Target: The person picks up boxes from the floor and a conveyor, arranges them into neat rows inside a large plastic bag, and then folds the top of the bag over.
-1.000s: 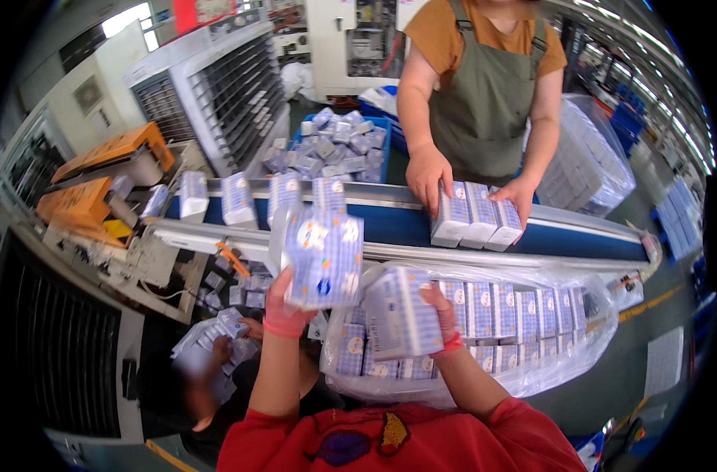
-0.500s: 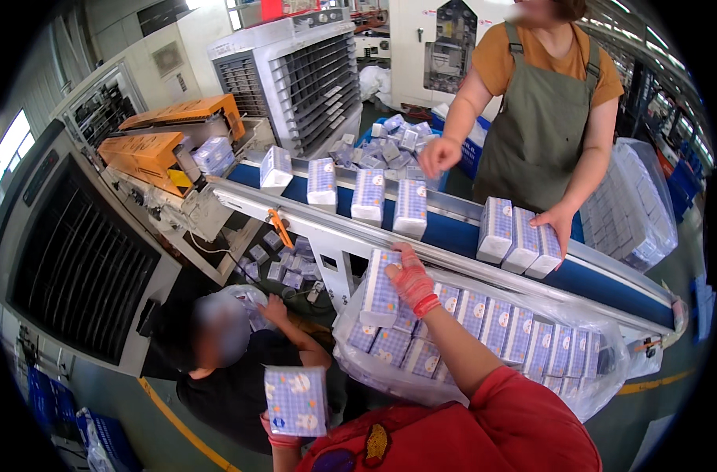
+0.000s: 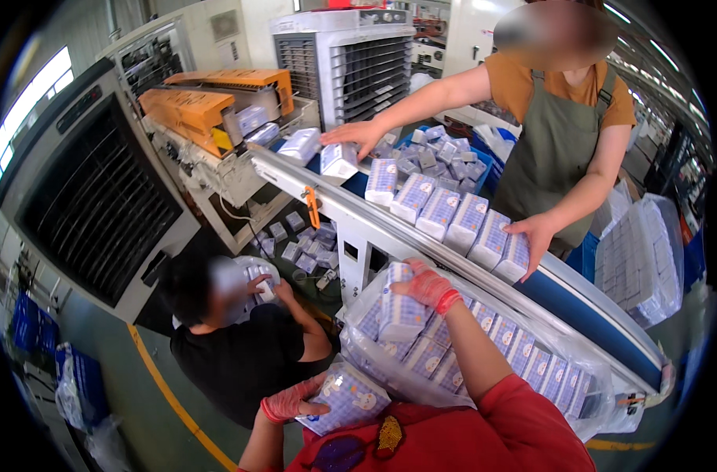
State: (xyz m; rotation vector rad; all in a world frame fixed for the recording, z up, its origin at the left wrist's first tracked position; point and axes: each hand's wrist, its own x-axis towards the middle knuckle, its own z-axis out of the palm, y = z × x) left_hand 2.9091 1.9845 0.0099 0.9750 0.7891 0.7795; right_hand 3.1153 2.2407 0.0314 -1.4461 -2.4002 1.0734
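Observation:
My left hand (image 3: 297, 400), in a thin reddish mesh glove, grips a tissue pack (image 3: 349, 400) with a lilac check and a white rabbit picture, close to my red shirt. My right hand (image 3: 427, 286), gloved alike, is closed around the upper end of another tissue pack (image 3: 401, 311). That pack stands tilted over the near left part of a large clear plastic bag (image 3: 372, 377). Inside the bag, rows of packed tissue packs (image 3: 506, 334) sit side by side. My right forearm hides some of them.
Beyond the bag runs a blue conveyor belt (image 3: 602, 324) with metal rails, carrying several tissue packs (image 3: 438, 212). Across it, a co-worker in a green apron (image 3: 523, 169) has both hands on packs. Another person in black (image 3: 248, 366) crouches at left. Loose packs (image 3: 315, 250) lie under the conveyor.
My left hand has brought its pack closer to my body and turned it. My right hand still holds its pack over the bag. The co-worker has reached far left along the belt; packs there stand closer together.

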